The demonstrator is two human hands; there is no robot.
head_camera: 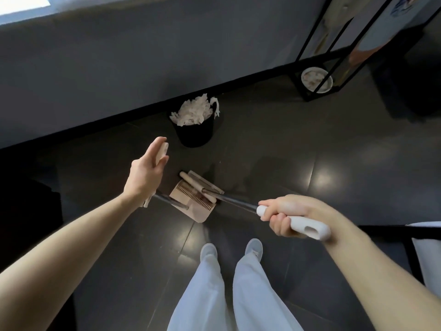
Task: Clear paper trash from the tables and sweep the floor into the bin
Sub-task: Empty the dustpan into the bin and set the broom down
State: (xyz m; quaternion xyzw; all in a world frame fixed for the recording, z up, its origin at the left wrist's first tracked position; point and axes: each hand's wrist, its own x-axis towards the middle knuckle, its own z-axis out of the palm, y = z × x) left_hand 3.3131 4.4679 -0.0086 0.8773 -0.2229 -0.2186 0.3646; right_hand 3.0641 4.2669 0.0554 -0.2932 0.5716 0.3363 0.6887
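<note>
Legs: white trousers [210, 295] and pale shoes [208, 250] stand on the dark glossy tiled floor [274, 151], toes towards the wall.
Right hand: the right hand [293, 213] has its fingers wrapped tight around the white plastic broom grip [307, 226]; the grip's end sticks out past the wrist.
Broom shaft: a dark metal shaft [238, 203] runs from the grip down and left to the floor.
Left hand: the left hand [145, 172] holds the upright white dustpan handle [163, 149] between thumb and nearly straight fingers; the handle's tip shows above the hand.
Dustpan: the beige plastic dustpan [188, 199] with a row of comb teeth sits on the floor, just ahead of the shoes, between the two hands.
Broom head: the pale broom head [198, 185] lies against the far edge of the dustpan.
Bin: a black round bin [194, 132] stands beyond the dustpan, close to the wall's dark skirting.
Paper trash: crumpled white paper [194, 109] heaps above the bin's rim, with some hanging over the right side.
Far right: a black metal frame [307, 97] holds a white round bowl [330, 82] at floor level.
</note>
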